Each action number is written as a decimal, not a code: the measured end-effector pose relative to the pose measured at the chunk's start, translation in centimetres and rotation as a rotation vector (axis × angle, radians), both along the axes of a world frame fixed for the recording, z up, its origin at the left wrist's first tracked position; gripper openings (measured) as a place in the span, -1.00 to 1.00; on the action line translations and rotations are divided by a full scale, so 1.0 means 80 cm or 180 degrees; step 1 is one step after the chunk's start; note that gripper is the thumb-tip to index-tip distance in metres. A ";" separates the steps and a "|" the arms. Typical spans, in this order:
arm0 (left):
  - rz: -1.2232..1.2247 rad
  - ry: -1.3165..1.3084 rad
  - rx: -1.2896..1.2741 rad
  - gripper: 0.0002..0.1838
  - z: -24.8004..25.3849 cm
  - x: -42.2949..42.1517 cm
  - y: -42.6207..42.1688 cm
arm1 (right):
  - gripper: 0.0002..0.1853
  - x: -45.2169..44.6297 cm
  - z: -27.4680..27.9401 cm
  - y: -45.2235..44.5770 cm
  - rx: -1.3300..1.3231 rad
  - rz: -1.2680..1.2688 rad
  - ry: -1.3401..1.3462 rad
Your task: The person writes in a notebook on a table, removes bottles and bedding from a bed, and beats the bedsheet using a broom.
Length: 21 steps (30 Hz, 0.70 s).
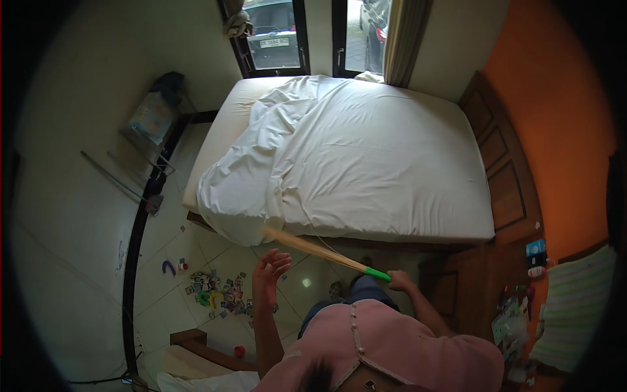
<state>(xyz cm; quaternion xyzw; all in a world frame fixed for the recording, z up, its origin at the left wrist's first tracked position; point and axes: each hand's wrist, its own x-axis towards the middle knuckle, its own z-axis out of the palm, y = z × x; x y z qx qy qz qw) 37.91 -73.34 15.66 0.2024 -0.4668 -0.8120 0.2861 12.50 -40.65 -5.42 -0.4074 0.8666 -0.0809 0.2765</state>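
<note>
My right hand grips the green handle of a stick broom. Its pale bristles point left, and the tip is close to the bed's front edge near the hanging white sheet. My left hand is raised below the bristle end, fingers loosely bent and apart, with nothing visible in it. The sheet covers much of the mattress in front of me. It is bunched in folds on the left side and smoother toward the right.
Small cards and toys lie scattered on the tiled floor at left, near a purple curved toy. A long-handled broom leans at the left wall. A wooden headboard closes the bed's right end. Low wooden furniture stands at lower left.
</note>
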 end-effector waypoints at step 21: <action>0.0412 -0.0033 -0.0028 -0.57 0.006 0.002 0.005 | -0.67 -0.020 0.033 -0.081 0.0191 0.0201 -0.0175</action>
